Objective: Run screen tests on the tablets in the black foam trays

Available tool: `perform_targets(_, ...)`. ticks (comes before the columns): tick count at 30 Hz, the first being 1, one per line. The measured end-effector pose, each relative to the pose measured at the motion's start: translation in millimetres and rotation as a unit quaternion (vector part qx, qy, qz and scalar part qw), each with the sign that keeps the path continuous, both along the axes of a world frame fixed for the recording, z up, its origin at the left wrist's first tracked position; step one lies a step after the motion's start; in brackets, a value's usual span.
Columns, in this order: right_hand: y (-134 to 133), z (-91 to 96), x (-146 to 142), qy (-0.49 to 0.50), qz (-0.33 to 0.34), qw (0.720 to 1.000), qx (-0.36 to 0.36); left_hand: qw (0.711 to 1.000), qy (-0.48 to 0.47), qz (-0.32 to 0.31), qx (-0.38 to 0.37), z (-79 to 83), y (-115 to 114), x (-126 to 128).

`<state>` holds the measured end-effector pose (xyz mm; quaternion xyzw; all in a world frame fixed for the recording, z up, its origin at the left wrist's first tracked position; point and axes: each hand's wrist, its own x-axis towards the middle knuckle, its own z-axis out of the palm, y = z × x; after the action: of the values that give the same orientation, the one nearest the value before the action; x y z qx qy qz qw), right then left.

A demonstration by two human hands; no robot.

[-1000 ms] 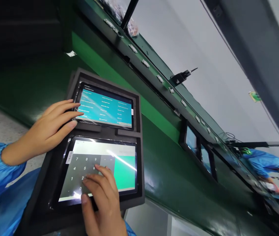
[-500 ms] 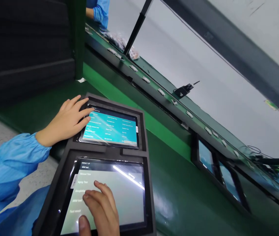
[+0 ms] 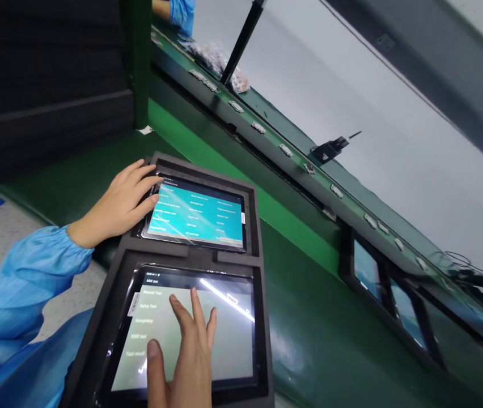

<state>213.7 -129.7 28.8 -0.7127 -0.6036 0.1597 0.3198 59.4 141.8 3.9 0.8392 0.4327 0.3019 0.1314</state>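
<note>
Two tablets lie screen up in a black foam tray [image 3: 201,256]. My left hand [image 3: 120,198] rests at the left end of the far tablet [image 3: 196,218], fingers spread over its edge and the tray rim; that screen shows a blue page of test names. Over the near tablet [image 3: 224,334] is my right hand [image 3: 188,345], fingers apart and holding nothing. Whether its fingertips touch the glass I cannot tell. A menu headed "MMI test" shows on the near screen.
A second black tray with two lit tablets [image 3: 367,269] lies further right on the green bench [image 3: 309,306]. Small parts [image 3: 258,127] line a raised ledge, beside a black adapter [image 3: 330,148]. Plastic bags [image 3: 211,59] and another person's blue sleeve [image 3: 182,14] are at the back.
My right hand has spread its fingers and shifted slightly right and up over the near tablet. My left hand stays at the far tablet. The view has shifted a little.
</note>
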Motion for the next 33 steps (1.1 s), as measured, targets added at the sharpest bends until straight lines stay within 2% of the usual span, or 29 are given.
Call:
perform_targets(4, -3.3, 11.7, 1.8, -0.001, -0.026, 0.997, 0.066, 1.000, 0.005, 0.002, -0.015, -0.6, 0.0, 0.4)
perform_targets(7, -4.8, 17.2, 2.3, -0.029, -0.026, 0.997, 0.065, 1.000, 0.014, 0.004, -0.019, -0.6, -0.3, 0.4)
perform_targets(15, -7.3, 12.5, 1.1, -0.025, -0.028, 0.996, 0.076, 1.000, 0.025, -0.001, -0.013, -4.2, -0.5, -0.1)
perform_targets(19, -8.4, 10.2, -0.1, -0.013, -0.014, 0.997, 0.072, 1.000, 0.024, -0.006, -0.009, 1.8, -2.3, 0.4)
perform_targets(21, -7.8, 9.1, 0.3, -0.012, -0.004, 0.998, 0.065, 1.000, 0.003, -0.027, 0.008, 6.3, -6.1, -0.6)
perform_targets(24, -6.7, 6.7, 1.7, -0.012, -0.001, 0.998, 0.066, 0.994, -0.054, -0.092, 0.038, 9.0, -15.3, -5.2)
perform_targets(27, -7.3, 3.8, 2.8, -0.002, -0.001, 0.998, 0.070, 0.987, -0.094, -0.131, 0.010, 5.9, -24.5, -11.1)
perform_targets(30, -10.2, 1.1, 3.5, 0.015, 0.009, 0.998, 0.060, 0.979, -0.145, -0.132, -0.051, 2.5, -32.8, -14.2)
perform_targets(33, -12.3, -0.7, 5.9, 0.006, 0.024, 0.998, 0.053, 0.964, -0.241, -0.080, -0.079, 0.8, -44.6, -13.8)
